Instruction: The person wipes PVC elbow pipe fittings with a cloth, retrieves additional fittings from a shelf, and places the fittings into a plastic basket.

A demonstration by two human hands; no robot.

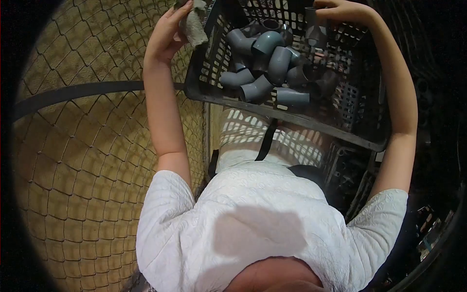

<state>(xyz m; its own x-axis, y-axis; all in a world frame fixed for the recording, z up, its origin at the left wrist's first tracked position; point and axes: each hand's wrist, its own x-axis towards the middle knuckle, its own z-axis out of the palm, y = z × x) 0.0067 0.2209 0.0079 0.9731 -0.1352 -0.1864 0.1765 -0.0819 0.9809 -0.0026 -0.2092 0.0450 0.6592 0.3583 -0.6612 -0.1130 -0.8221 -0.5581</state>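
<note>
Gripping a wad of pale cloth (pixel 197 29), the left hand (pixel 166 35) sits beside the upper left corner of a black crate (pixel 292 118), its fingers curled round the fabric and partly cut off by the top of the view. Over the crate's far right part, the right hand (pixel 344 11) has its fingers drawn in narrow on the upper end of a grey pipe fitting (pixel 316 36); whether the thumb backs them up I cannot tell, since the underside of the hand is hidden. The fitting looks roughly upright, above the mesh floor, though whether its lower end touches anything is unclear

Inside, a loose heap of grey elbows (pixel 279 65) leans toward the left and middle, with a shorter piece (pixel 293 96) lying near the front wall. The likeliest trouble, I judge, is a slip: the fitting appears smooth and is held only near one end, so a weak pinch could let it twist and drop. The heap could shift too — its pieces lie across one another at odd angles, and a nudge low down might set several rolling. The cloth is a smaller risk — a loose corner could snag on the crate's slotted wall or on the chain-link fence (pixel 87 170) close by on the left
</note>
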